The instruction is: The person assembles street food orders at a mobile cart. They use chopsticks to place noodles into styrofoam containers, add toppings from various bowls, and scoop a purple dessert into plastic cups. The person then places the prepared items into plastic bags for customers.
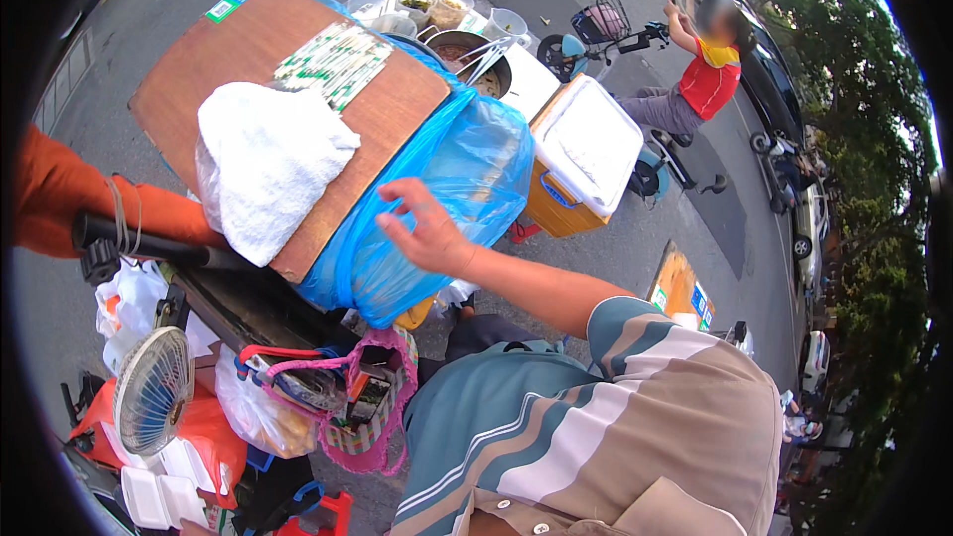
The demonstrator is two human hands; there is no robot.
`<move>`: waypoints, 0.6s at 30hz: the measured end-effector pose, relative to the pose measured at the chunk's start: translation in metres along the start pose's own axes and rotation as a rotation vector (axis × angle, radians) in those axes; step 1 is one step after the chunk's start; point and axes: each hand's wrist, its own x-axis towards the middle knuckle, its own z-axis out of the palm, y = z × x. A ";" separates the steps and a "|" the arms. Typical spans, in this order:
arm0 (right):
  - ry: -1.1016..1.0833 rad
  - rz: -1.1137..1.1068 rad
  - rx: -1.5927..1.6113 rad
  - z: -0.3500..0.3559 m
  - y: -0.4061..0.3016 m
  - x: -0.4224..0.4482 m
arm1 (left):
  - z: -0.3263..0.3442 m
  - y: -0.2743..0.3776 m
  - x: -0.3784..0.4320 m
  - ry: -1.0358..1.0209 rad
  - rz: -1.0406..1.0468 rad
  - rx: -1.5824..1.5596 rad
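My right hand [424, 231] is held over blue plastic sheeting [461, 171], its fingers apart and loosely bent with nothing in them. Just past its fingertips is the edge of a brown wooden board [179, 82]. A white towel [268, 156] lies bunched on that board, beside a mat of thin white-and-green wrapped sticks [335, 59]. At the bottom left edge, a sliver of a hand [195, 528] meets an opened white foam box [160, 497]. It may be my left hand, but its arm and grip are cut off.
Beyond the board stand pots [476, 52] with ladles and clear tubs [432, 7]. A yellow cooler [558, 197] with a white lid is at right. Left are an orange-wrapped pole [160, 208], a fan [154, 391] and a pink-trimmed basket [372, 402]. A person [707, 82] sits on a scooter.
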 end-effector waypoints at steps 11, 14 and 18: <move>0.792 1.662 -0.464 -0.422 0.391 -0.206 | -0.179 0.245 -0.334 -0.010 -0.072 -0.989; 0.805 1.531 0.038 -0.464 0.469 -0.282 | -0.181 0.303 -0.406 -0.287 -0.118 -1.288; 0.520 1.653 -0.079 -0.457 0.472 -0.229 | -0.190 0.393 -0.502 -0.874 0.072 -1.514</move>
